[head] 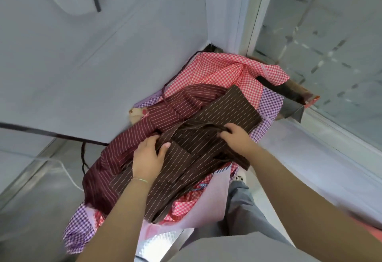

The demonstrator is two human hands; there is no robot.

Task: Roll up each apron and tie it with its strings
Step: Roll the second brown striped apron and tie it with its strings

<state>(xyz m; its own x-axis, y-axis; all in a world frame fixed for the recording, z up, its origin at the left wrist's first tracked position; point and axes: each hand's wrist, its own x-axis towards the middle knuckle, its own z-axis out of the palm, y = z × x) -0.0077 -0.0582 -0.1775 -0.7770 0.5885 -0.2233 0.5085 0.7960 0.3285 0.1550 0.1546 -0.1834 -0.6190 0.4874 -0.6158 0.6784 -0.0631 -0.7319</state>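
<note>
Nearest me, both forearms reach out over a heap of aprons. My left hand (pixel 147 154) has its thumb and fingers pinching a fold of the brown striped apron (pixel 206 137), which lies on top of the heap, slanting away toward the right. My right hand (pixel 234 132) is curled into the bunched cloth a little farther along the same fold, fingers dug in. So both hands are clamped on that one apron.

I judge this cloth to be light, limp and easily creased; it will sag wherever I do not support it, so I would take hold along the gathered edge with hands well apart and keep tension between them while rolling. Its strings are hard to pick out among the folds.

Under it lies a maroon striped apron (pixel 132 137), with a dark string (pixel 165 94) trailing over it. Beyond that sit a red gingham apron (pixel 227 73) and a purple gingham apron (pixel 270 104), against the wall corner.
</note>
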